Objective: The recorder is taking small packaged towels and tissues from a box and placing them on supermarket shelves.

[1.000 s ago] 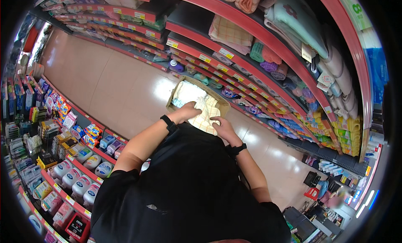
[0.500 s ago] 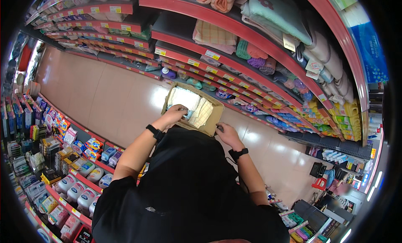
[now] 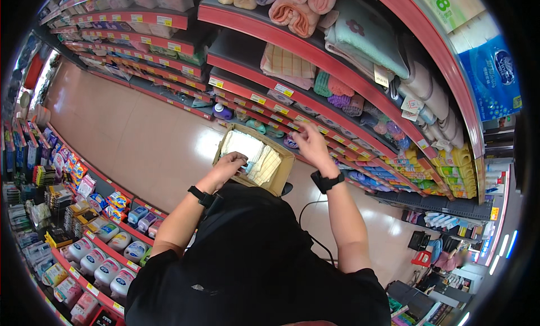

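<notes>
An open cardboard box (image 3: 286,173) sits in front of my body with folded cloths inside. White folded cloths (image 3: 241,143) fill its left part, and a pale yellow checked towel (image 3: 265,167) lies on the right. Over the box's near left side, my left hand (image 3: 229,165) has its fingers drawn together at the cloths; what they grip is too small to make out. My right hand (image 3: 311,144) is raised off the box in front of the lower shelf edges, slightly blurred, with fingers apart and nothing visible in them.
Red-edged shelves (image 3: 337,73) run along the far side, holding rolled and folded towels, with yellow packs (image 3: 458,163) at the right. Another shelf at lower left carries white bottles (image 3: 107,270). Tiled floor (image 3: 135,121) lies between. A dark cable (image 3: 304,213) hangs near my right arm.
My right hand has left the box's right edge and risen toward the shelf, its fingers spreading. My left hand stays at the cloths, and the box sits slightly lower in view.
</notes>
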### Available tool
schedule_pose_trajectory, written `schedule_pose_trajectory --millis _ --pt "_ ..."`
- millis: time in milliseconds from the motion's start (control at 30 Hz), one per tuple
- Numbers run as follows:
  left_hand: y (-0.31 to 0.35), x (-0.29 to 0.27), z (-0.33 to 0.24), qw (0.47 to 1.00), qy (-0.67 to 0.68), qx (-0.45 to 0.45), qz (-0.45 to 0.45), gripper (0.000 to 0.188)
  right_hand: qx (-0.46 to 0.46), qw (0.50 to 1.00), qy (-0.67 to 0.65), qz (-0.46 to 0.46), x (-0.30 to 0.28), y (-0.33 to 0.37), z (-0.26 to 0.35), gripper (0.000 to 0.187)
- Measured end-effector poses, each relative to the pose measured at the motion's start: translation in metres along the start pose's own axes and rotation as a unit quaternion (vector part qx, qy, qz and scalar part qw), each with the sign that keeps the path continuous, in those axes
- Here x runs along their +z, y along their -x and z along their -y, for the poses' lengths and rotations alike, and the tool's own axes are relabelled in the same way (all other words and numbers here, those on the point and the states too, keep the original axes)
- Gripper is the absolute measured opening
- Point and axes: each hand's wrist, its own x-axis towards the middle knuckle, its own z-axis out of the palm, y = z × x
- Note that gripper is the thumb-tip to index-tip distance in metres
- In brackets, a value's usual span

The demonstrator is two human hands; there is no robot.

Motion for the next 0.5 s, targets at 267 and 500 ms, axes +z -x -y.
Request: schedule_pose_trajectory --millis 267,500 --pt "0.011 -0.004 -0.005 1.0 0.0 0.007 -0.007 0.027 -0.013 0.994 0.044 -0.095 -0.021 -0.108 0.018 0.051" --pt "0.019 -0.008 -0.004 0.998 0.046 0.023 -0.025 0.031 -0.051 0.982 0.139 -0.12 -0.013 -0.158 0.016 0.055"
